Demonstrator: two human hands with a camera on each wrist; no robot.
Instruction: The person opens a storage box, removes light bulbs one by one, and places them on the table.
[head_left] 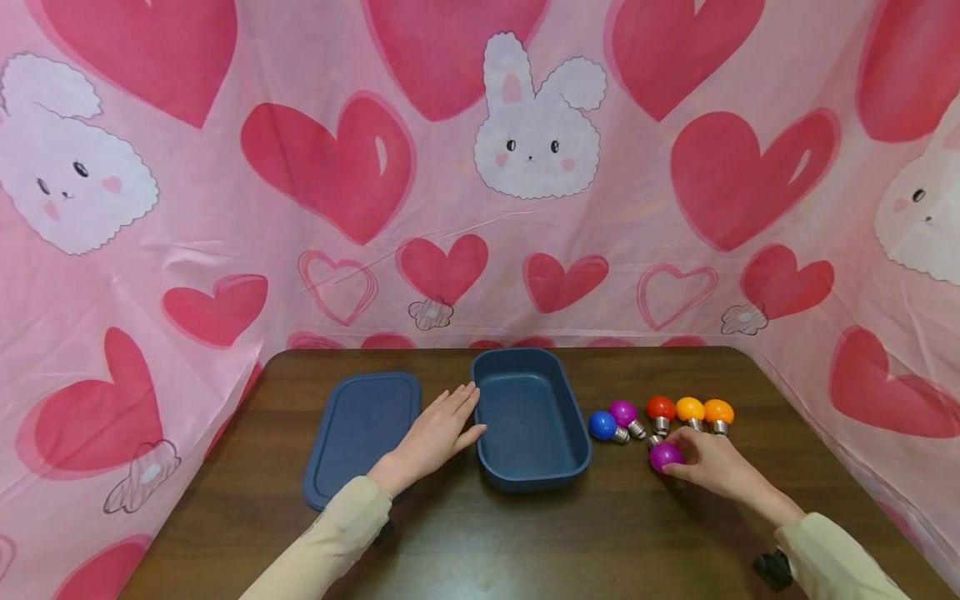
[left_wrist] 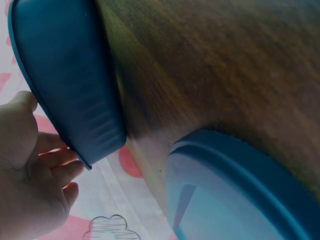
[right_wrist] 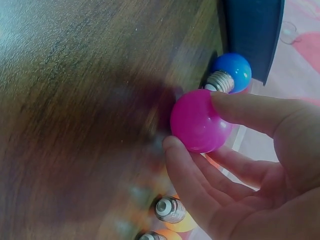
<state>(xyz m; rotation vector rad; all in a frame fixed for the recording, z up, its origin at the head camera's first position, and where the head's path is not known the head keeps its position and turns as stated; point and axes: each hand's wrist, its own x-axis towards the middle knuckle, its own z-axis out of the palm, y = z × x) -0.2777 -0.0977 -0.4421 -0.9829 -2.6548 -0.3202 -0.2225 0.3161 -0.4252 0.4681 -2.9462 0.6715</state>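
My right hand pinches a magenta light bulb by its round globe between thumb and fingers, with the metal screw base pointing away from me in the head view. The bulb is at the tabletop, in front of a red bulb. My left hand rests its extended fingers against the left rim of a dark blue rectangular container. In the left wrist view, the fingertips and thumb touch that rim. No bulbs show inside the container.
Between the container and my right hand lie a blue bulb and another magenta bulb. Yellow and orange bulbs sit farther right. The container's flat lid lies left on the brown table. A pink patterned cloth hangs behind.
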